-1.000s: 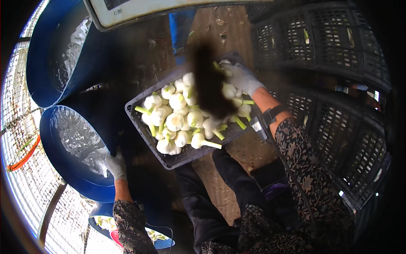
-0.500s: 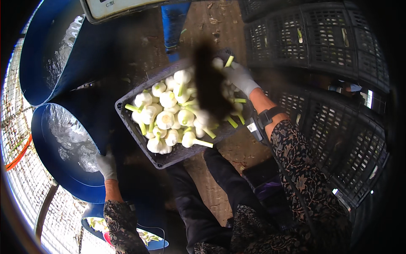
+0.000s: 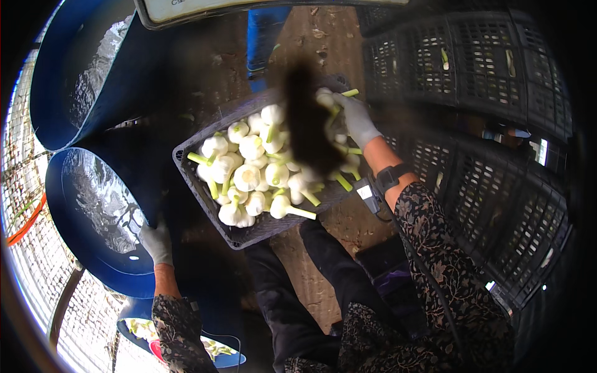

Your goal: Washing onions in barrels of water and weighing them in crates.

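A dark mesh crate (image 3: 214,231) holds a pile of white garlic bulbs (image 3: 247,178) with short green stems. At its far right corner, my gloved right hand (image 3: 360,119) is closed about a garlic bulb (image 3: 324,98), whose green stem sticks out beyond the fingers. A dark blurred patch hides part of the pile and some of the fingertips. My left hand (image 3: 157,244), also in a pale glove, grips the near-right rim of a blue barrel (image 3: 106,268). Rippling water shines inside that barrel.
A second blue barrel with water (image 3: 46,115) stands at the far left. Black mesh crates (image 3: 491,59) are stacked on the right. A blue leg-like shape (image 3: 264,40) is beyond the garlic crate. At lower left, a blue-rimmed container (image 3: 230,359) holds pale green trimmings.
The garlic bulb at my right fingers has turned, its stem now pointing further right. Water in the near barrel has changed its ripples. My left hand stays on the rim. The view has shifted slightly.
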The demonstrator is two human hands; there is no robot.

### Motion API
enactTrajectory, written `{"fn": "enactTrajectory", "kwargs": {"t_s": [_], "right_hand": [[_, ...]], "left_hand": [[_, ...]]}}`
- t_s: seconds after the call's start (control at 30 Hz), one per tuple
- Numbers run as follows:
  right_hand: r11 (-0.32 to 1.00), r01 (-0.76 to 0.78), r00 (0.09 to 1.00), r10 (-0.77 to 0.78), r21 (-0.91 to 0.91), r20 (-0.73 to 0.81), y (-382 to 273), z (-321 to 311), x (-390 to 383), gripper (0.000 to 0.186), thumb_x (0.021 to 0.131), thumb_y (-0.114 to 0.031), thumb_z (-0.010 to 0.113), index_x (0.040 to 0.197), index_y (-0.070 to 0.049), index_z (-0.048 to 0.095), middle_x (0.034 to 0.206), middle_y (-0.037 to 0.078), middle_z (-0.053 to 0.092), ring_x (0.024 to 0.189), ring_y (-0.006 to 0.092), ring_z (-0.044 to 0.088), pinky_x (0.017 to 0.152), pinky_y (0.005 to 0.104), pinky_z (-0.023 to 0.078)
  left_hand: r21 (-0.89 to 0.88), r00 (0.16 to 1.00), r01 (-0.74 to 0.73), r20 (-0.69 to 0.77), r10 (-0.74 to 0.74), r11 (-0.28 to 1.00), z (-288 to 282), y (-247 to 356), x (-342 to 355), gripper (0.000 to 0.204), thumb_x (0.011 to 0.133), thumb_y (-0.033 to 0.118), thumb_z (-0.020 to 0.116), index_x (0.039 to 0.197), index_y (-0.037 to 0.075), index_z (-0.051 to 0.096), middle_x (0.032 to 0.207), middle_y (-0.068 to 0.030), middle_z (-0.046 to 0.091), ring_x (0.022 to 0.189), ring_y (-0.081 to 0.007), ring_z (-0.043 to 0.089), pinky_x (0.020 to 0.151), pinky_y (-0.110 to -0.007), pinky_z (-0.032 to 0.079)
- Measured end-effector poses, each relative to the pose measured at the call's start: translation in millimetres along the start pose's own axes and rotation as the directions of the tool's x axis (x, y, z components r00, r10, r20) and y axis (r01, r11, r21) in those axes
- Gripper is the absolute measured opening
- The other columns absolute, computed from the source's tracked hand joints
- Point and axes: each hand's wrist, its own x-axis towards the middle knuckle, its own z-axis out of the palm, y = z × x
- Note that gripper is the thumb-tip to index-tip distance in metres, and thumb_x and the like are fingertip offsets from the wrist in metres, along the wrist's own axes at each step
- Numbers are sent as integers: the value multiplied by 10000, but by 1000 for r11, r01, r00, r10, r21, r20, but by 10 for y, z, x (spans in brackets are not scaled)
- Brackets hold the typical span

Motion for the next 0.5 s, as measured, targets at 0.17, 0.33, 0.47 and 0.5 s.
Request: {"fn": "enactTrajectory", "kwargs": {"t_s": [0.17,0.33,0.47,0.5], "right_hand": [[919,14,998,12,394,-65,7,-24,-118,251,913,-319,501,983,-100,602,712,17,563,563,109,538,463,229,438],[748,156,956,-278,646,91,295,-2,-455,341,888,-387,510,997,-79,609,917,62,642,743,164,624,575,256,490],[620,766,612,-784,-170,-99,208,-34,-1051,300,915,-297,524,1109,-78,594,983,38,630,838,136,621,681,256,521],[624,766,616,-781,-155,-99,171,-30,-1246,300,915,-297,524,1109,-78,594,983,38,630,838,136,621,681,256,521]], "left_hand": [[-35,995,76,62,-74,996,-1,8,9,294,843,213,639,1039,-5,643,924,-211,677,897,-346,658,732,-392,487],[66,990,118,-85,-112,991,-187,185,-57,430,784,222,677,1181,84,589,1024,-199,657,962,-349,631,808,-414,483],[132,852,-253,-438,285,958,-5,1079,-424,502,737,155,720,1191,28,548,1068,-160,607,1031,-342,558,894,-420,451],[-30,848,-398,-395,355,917,-19,1381,-538,472,725,137,727,1153,14,572,998,-148,633,963,-316,593,882,-395,461]]}}
